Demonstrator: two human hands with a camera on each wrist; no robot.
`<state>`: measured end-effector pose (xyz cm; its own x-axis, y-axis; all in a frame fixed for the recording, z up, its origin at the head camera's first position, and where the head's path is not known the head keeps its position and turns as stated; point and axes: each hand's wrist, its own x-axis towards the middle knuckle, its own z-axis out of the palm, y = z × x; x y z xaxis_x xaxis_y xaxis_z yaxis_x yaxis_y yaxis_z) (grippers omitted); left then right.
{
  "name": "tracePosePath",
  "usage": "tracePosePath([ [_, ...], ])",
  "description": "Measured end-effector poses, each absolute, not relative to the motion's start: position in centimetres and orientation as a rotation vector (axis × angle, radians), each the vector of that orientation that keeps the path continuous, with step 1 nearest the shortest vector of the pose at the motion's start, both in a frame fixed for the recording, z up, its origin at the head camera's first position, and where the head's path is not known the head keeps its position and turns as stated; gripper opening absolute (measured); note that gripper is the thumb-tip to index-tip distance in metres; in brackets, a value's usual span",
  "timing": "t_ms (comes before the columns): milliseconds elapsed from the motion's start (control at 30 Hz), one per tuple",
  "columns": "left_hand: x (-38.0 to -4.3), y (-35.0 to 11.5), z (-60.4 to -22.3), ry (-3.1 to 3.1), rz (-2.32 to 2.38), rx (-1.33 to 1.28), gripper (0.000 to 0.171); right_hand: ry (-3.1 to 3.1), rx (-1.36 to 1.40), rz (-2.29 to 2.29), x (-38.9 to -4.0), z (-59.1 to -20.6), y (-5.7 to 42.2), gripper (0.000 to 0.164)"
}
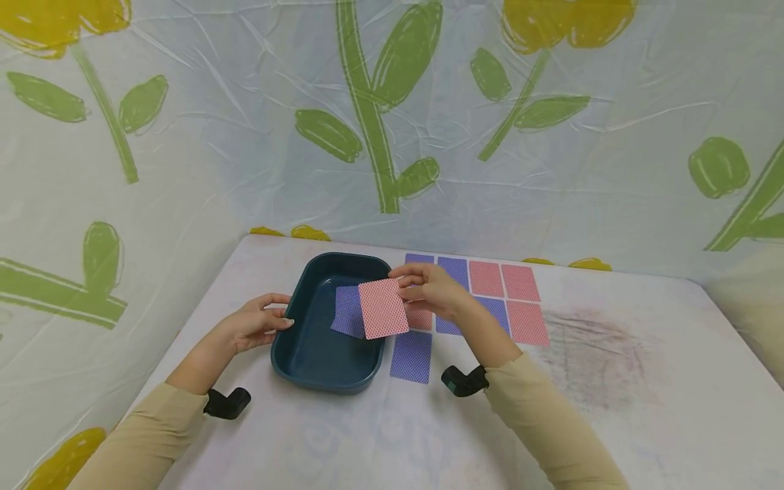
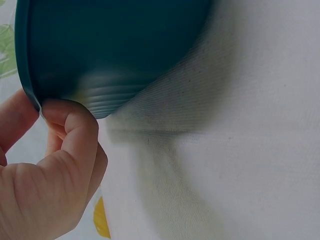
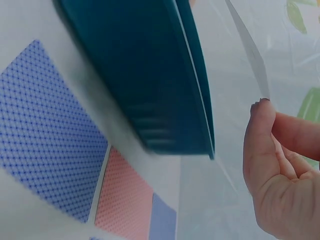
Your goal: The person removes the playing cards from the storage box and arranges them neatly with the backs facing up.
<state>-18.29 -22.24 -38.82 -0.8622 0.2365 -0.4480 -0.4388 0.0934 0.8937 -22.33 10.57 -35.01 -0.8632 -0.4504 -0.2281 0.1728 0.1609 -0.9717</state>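
Observation:
My left hand [image 1: 260,321] pinches the left rim of a dark teal rectangular tub [image 1: 306,354], thumb on the inner side, as the left wrist view also shows. Inside the tub lies at least one blue-backed playing card [image 1: 348,309]. A red-backed playing card [image 1: 384,309] is pinched by its edge in my right hand [image 1: 429,289], above the tub's right side and partly covering the blue card. In the right wrist view that card [image 3: 252,47] appears nearly edge-on, between thumb and fingers, higher than the tub's rim [image 3: 200,85].
Right of the tub, face-down cards lie in rows on the white table, among them a blue card [image 1: 411,357] nearest me and a red card [image 1: 528,323] at the right end. My right forearm hides some. A grey smudge [image 1: 600,354] marks the cloth. Flower-printed sheeting [image 1: 245,136] hangs behind.

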Motion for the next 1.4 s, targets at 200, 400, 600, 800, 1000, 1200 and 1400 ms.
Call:
tracePosePath([
  [200, -18.3, -22.4, -39.0, 1.872, 1.846, -0.196, 0.060, 2.021, -0.241, -1.744, -21.7, -35.3, 12.1, 0.040],
  [400, -18.3, -22.4, -38.9, 1.861, 1.852, -0.184, 0.058, 2.028, -0.252, -1.752, -21.2, -36.2, 14.1, 0.041],
  [600, -18.3, -22.2, -38.8, 1.847, 1.858, -0.179, 0.060, 1.998, -0.224, -1.760, -20.2, -37.1, 16.4, 0.041],
  [800, -18.2, -22.2, -38.7, 1.872, 1.830, -0.167, 0.063, 2.000, -0.187, -1.758, -19.3, -37.9, 18.2, 0.042],
  [1000, -18.3, -22.1, -38.8, 1.859, 1.833, -0.151, 0.063, 2.017, -0.127, -1.776, -18.2, -38.9, 20.1, 0.043],
  [1200, -18.3, -22.1, -38.8, 1.852, 1.841, -0.123, 0.061, 2.076, -0.096, -1.799, -17.1, -39.7, 21.4, 0.044],
  [1400, -18.1, -22.4, -38.6, 1.881, 1.806, -0.120, 0.062, 2.146, 0.025, -1.816, -15.9, -40.8, 21.7, 0.043],
])
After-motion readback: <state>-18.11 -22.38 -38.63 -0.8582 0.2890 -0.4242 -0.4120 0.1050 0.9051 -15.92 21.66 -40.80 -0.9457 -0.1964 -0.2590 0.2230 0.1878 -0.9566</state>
